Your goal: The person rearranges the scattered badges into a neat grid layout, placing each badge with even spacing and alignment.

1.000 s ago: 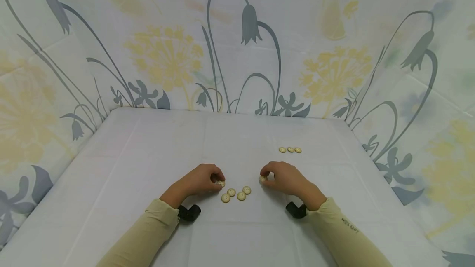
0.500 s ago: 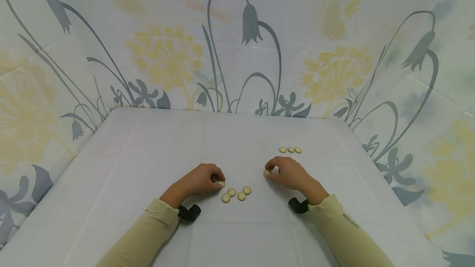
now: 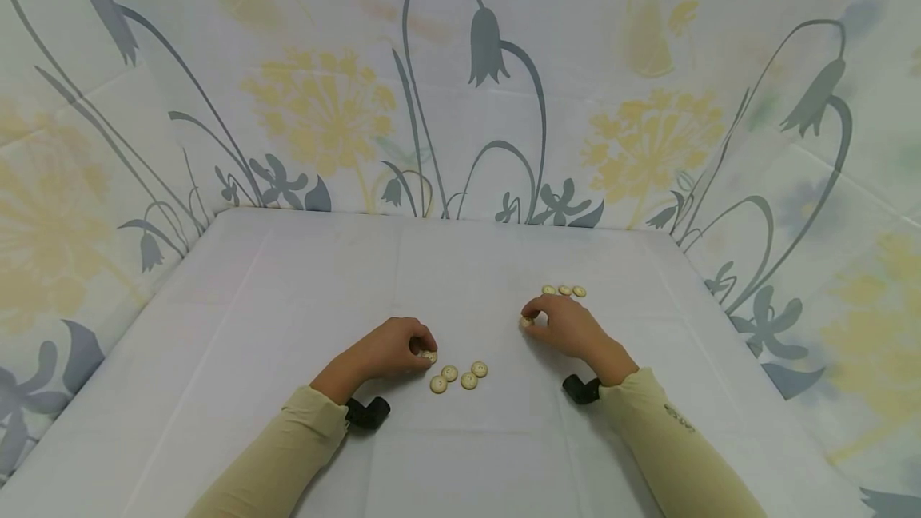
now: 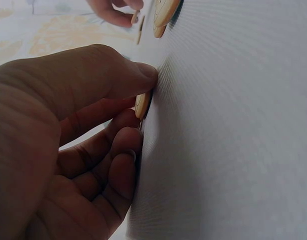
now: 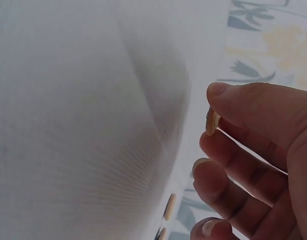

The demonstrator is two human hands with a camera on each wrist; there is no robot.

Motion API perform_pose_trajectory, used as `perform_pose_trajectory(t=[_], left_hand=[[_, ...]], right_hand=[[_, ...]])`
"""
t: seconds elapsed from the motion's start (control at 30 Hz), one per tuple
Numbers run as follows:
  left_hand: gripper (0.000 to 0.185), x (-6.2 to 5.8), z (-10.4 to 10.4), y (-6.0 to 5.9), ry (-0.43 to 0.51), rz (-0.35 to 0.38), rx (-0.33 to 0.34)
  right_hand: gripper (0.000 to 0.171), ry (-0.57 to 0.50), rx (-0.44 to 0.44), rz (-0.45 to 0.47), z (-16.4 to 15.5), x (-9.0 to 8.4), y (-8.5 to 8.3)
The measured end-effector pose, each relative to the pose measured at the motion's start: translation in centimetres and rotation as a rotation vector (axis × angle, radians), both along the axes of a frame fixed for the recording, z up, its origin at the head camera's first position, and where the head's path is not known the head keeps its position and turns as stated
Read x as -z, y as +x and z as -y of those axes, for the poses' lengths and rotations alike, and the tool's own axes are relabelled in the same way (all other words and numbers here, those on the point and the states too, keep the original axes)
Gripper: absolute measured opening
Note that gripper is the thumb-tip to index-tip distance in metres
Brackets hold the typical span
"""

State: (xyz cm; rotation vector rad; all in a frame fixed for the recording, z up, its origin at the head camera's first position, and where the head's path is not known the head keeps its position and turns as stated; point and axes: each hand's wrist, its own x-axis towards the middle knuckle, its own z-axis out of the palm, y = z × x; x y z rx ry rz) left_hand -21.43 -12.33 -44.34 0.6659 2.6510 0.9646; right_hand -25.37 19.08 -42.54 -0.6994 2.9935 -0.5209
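Note:
My left hand (image 3: 384, 352) rests low at the table, its thumb and fingertips around a pale wooden button (image 4: 141, 104). The button's edge lies right at the cloth. Held up between thumb and fingers of my right hand (image 3: 568, 326) is another wooden button (image 5: 212, 121), close over the table. Between the hands lie two pairs of buttons: a left pair (image 3: 439, 384) and a right pair (image 3: 469, 380), each with edges meeting or overlapping. Just behind the right hand, three buttons (image 3: 564, 291) form a row, the leftmost partly covered by that hand.
A white cloth (image 3: 324, 278) with fold creases covers the table. Fabric with grey and yellow flowers (image 3: 485, 46) hangs along the back and both sides. Each wrist carries a black camera, the left camera (image 3: 368, 414) near the tabletop.
My right hand has moved away and slightly to the right with its button, up to the row of three. The left hand and the two pairs stay where they were.

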Motion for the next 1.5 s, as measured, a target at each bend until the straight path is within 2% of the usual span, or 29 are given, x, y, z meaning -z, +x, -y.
perform_pose_trajectory(t=[0.73,1.5], left_hand=[[0.012,0.0,0.0,0.0,0.000,0.014,-0.013],[0.012,0.5,0.2,-0.4,0.001,0.016,-0.008]], right_hand=[[0.023,0.032,0.139,0.010,-1.4,0.1,-2.1],[0.032,0.039,0.268,0.110,-2.4,0.1,-3.8]])
